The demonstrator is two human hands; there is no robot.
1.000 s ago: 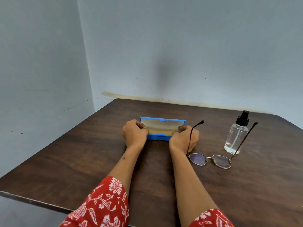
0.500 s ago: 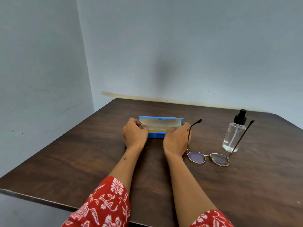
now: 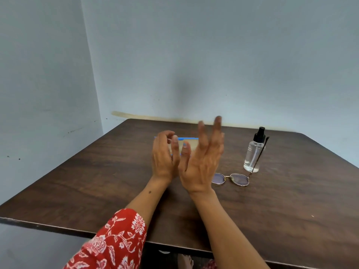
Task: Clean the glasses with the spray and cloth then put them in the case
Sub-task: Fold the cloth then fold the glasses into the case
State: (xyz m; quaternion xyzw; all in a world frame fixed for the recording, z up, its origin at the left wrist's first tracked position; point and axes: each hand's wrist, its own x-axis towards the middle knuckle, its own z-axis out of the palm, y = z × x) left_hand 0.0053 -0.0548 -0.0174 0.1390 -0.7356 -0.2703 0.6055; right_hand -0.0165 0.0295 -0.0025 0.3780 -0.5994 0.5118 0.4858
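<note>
Red sleeve [image 3: 118, 239] patterned with white flowers.

My sleeve [image 3: 118, 241] red with white floral print; case [image 3: 186, 139] blue, tan lining; table [image 3: 97, 181] dark brown woodgrain; spray bottle [image 3: 253, 154] clear, black cap.

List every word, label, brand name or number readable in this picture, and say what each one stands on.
None can be read.
Spray bottle: clear, with a black pump; no label shows.
Blue case: mostly hidden behind the hands; no print shows on the visible part.
Glasses: no marking legible on the frame.
Red sleeve: white floral pattern only, no letters.
</note>
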